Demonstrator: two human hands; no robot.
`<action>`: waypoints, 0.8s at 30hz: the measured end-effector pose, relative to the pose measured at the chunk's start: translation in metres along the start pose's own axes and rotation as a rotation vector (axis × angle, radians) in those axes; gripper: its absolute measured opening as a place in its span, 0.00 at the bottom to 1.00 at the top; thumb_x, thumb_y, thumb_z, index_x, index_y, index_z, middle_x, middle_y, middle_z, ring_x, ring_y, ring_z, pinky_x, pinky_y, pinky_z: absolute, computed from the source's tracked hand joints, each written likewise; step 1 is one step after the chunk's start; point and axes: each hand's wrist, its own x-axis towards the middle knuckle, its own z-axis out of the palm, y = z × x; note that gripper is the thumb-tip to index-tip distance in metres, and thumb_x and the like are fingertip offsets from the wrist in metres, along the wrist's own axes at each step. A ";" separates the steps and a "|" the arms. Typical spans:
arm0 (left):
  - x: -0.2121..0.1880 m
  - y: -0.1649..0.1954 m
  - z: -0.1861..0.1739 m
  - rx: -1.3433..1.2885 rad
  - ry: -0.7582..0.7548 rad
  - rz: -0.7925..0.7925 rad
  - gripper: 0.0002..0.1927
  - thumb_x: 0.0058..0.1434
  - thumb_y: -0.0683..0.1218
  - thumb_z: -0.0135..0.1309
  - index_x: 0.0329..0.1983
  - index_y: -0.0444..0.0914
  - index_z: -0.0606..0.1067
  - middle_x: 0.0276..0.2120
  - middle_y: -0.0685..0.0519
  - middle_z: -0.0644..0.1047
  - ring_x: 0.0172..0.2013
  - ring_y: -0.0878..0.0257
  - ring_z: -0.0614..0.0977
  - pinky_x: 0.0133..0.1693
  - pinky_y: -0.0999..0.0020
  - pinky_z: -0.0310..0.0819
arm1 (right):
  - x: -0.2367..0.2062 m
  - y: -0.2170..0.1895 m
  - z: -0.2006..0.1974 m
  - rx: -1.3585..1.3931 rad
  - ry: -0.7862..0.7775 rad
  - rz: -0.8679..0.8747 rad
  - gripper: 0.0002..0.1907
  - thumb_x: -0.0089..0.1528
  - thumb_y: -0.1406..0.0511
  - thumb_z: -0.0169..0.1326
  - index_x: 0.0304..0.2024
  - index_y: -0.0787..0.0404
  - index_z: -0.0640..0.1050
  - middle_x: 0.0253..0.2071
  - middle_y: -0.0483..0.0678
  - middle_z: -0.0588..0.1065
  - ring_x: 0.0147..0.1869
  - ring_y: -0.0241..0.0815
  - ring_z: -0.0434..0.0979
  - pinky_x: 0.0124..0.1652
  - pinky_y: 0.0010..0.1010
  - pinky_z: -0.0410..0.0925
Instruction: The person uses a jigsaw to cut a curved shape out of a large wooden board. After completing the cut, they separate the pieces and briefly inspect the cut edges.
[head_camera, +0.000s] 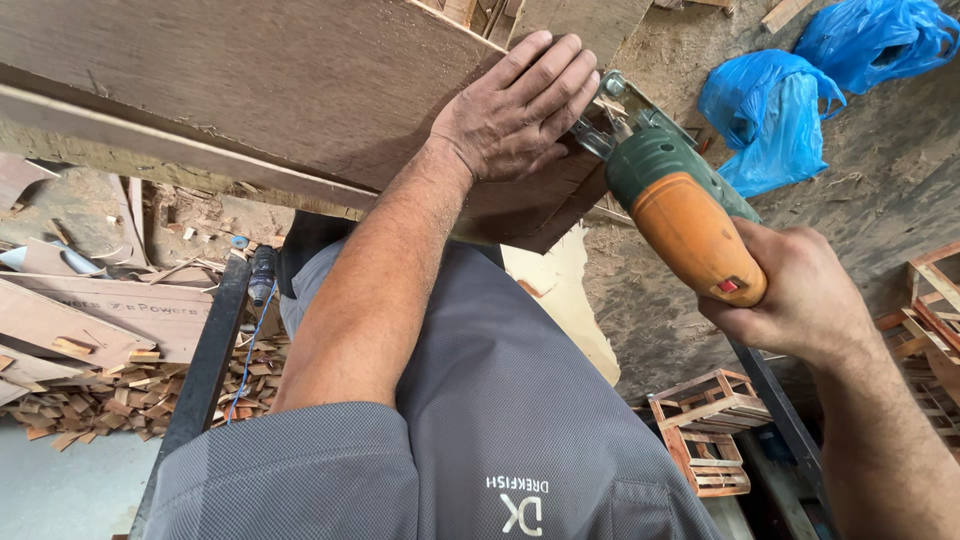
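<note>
A wide brown plywood board (260, 80) fills the top left, lying flat on a support. My left hand (515, 110) presses palm-down on the board near its right corner, fingers spread. My right hand (795, 295) grips the orange handle of a green and orange jigsaw (680, 205). The saw's metal shoe sits against the board's right edge, just beside my left fingertips. The blade is hidden.
Two blue plastic bags (775, 110) lie on the dusty ground at the upper right. Small wooden crates (710, 425) stand at the lower right. Wood offcuts (90, 400) are piled at the lower left beside a dark metal bar (205, 365).
</note>
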 end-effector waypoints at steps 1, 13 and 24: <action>0.000 0.000 0.000 -0.001 0.000 -0.004 0.48 0.67 0.69 0.60 0.77 0.35 0.58 0.75 0.47 0.58 0.76 0.52 0.56 0.78 0.53 0.42 | 0.000 0.000 0.000 -0.002 0.000 -0.005 0.22 0.44 0.61 0.65 0.38 0.61 0.77 0.26 0.55 0.79 0.33 0.54 0.83 0.38 0.44 0.75; -0.002 0.000 0.000 -0.018 0.041 -0.010 0.47 0.67 0.66 0.60 0.77 0.35 0.58 0.77 0.47 0.57 0.76 0.53 0.57 0.78 0.53 0.45 | 0.002 -0.010 -0.004 -0.015 -0.002 -0.022 0.22 0.42 0.62 0.64 0.38 0.62 0.77 0.26 0.56 0.78 0.34 0.58 0.82 0.37 0.45 0.74; -0.002 0.001 0.004 -0.012 0.041 -0.016 0.47 0.70 0.66 0.59 0.77 0.32 0.58 0.74 0.44 0.57 0.75 0.51 0.58 0.78 0.53 0.46 | 0.001 -0.003 0.003 -0.012 0.037 -0.062 0.16 0.49 0.60 0.61 0.36 0.62 0.76 0.24 0.51 0.77 0.26 0.48 0.82 0.36 0.40 0.77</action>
